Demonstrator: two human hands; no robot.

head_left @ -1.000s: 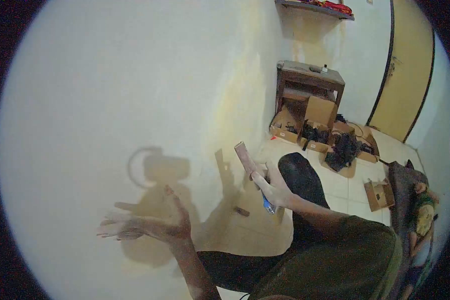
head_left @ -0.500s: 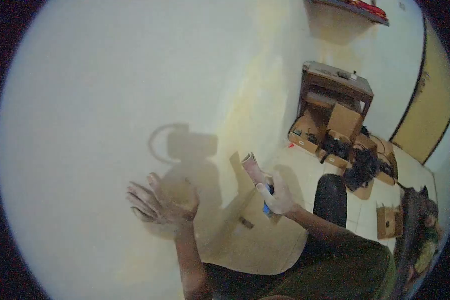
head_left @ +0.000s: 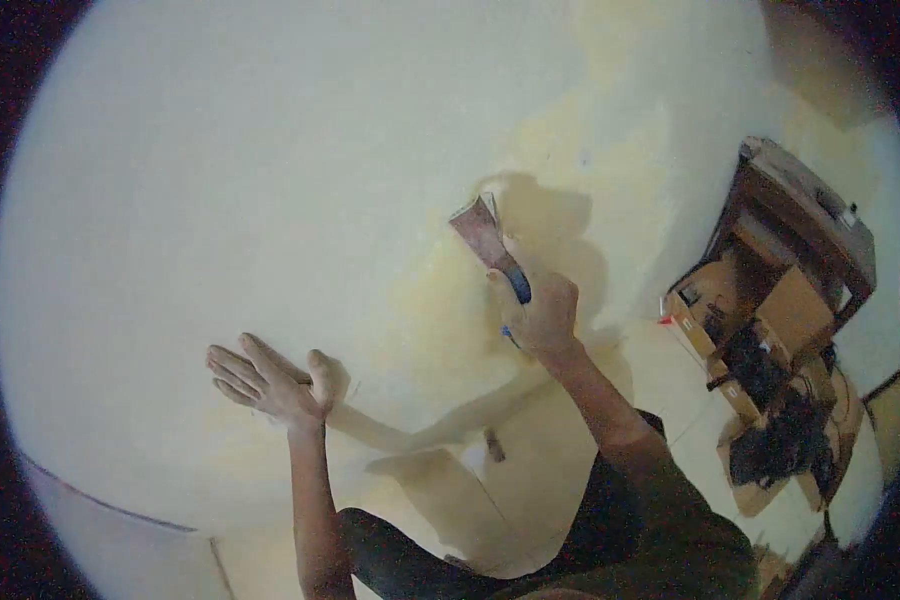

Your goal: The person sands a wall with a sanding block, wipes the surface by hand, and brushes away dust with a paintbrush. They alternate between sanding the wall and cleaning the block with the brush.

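My right hand (head_left: 542, 305) is closed around the blue handle of a scraper (head_left: 483, 232), held up close to the wall. A reddish-brown sheet, like sandpaper, is folded over its blade, with a pale edge at the tip. Behind it the wall (head_left: 320, 200) is white with yellowish patches, and the shadow of my right hand and tool falls on it. To the left, my left hand (head_left: 275, 385) is raised at the wall with its fingers stretched out and the thumb apart. It holds nothing, and its palm and fingers look dusty.
A wooden table (head_left: 805, 195) stands at the right by the wall. Below it are open cardboard boxes (head_left: 795, 315) and a heap of black cables (head_left: 785, 435). Between my knees a tan sheet (head_left: 540, 490) lies on the floor, with a small dark piece (head_left: 494, 446) on it.
My right hand has raised the scraper up to the wall. My left hand has shifted left, still spread. The view has turned, so the table and boxes appear farther right.
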